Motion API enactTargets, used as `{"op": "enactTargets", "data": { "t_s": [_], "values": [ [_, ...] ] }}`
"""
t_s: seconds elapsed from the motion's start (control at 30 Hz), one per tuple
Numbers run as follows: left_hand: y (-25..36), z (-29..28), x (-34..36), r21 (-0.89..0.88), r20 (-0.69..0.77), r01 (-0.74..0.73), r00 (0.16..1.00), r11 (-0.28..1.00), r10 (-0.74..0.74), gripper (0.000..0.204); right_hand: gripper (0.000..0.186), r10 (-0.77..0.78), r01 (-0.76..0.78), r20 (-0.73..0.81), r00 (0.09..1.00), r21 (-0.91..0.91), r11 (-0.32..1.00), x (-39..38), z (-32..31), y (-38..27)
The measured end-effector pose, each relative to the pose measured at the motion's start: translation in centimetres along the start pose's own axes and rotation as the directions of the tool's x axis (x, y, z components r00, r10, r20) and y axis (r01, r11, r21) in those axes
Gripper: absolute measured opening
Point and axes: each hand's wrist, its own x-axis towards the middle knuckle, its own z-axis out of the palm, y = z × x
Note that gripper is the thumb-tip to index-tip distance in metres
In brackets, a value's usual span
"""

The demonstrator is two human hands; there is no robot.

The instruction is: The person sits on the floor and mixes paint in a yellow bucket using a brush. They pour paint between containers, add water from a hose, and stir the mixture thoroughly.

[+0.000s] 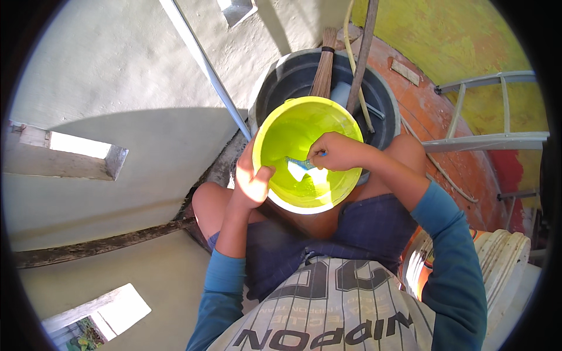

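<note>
A bright yellow-green bucket (310, 199) is tilted toward me above my lap, its mouth facing up. My left hand (253, 178) is closed on its left rim, thumb over the edge and fingers along the outside. Inside the bucket, my right hand (336, 153) grips a small blue tool with a pale flat end (300, 168); whether it is a scraper or a brush I cannot tell. The tool's end points left, near the bucket's inner wall. Sunlight falls on the yellow-green inside of the bucket, and its underside is hidden.
Beyond the bucket stands a large dark tub (287, 79) with a stick broom (324, 73) and a wooden pole (362, 55). A metal pole (205, 64) leans by the left wall. At right are a metal ladder (486, 142), a hose (451, 172) and a white-rimmed bucket (506, 263).
</note>
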Motion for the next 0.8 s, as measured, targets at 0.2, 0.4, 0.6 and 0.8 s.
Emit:
{"op": "enactTargets", "data": {
  "t_s": [0.2,0.4,0.6,0.8],
  "values": [
    [-0.3,0.0,0.4,0.018,-0.007,-0.031,0.999,0.999,0.031,0.062,0.029,0.170,-0.175,0.045,0.984,0.211,0.962,-2.6,-3.2,-2.2],
    [-0.4,0.2,0.5,-0.067,0.000,0.021,1.000,0.998,-0.022,0.061,0.028,0.152,-0.138,-0.058,0.987,0.197,0.971,-6.3,-6.2,-4.5],
    [-1.2,0.2,0.8,-0.067,0.012,0.026,1.000,0.997,-0.025,0.062,0.022,0.102,-0.109,-0.195,0.975,-0.023,0.994,-9.3,-7.8,-7.3],
    [-2.0,0.2,1.1,-0.016,-0.003,-0.003,1.000,1.000,0.002,0.061,0.020,0.135,-0.159,-0.289,0.948,-0.063,0.985,-10.2,-7.3,-8.4]
  ]
}}
